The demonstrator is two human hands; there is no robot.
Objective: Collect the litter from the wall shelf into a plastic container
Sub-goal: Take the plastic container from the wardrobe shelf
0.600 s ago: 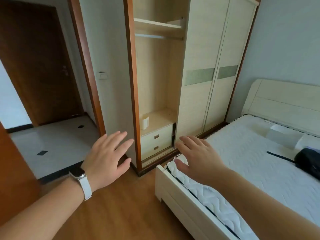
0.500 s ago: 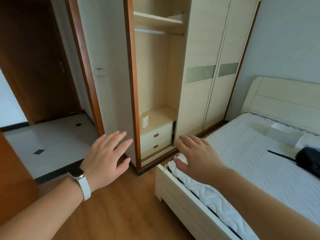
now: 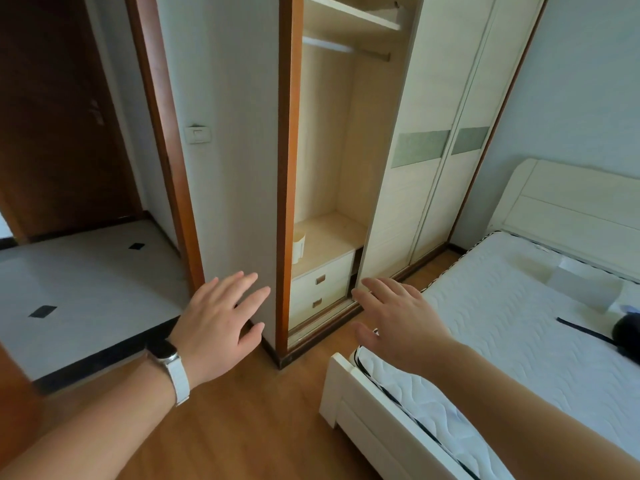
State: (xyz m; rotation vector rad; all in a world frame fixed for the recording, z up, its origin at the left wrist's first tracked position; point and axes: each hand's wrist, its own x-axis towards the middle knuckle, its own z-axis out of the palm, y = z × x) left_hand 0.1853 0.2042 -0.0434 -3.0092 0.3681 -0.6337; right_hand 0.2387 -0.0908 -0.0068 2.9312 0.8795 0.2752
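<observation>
Hands out front, palms down, fingers spread, both empty: left hand with white-strapped wristwatch, right hand above white quilted mattress corner. Small pale cup-like item sits on lower shelf of open light-wood wardrobe, above two drawers.

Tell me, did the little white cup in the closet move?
No. The white cup stands at the same left front corner of the closet shelf, above the drawers; only the camera shifted.
</observation>
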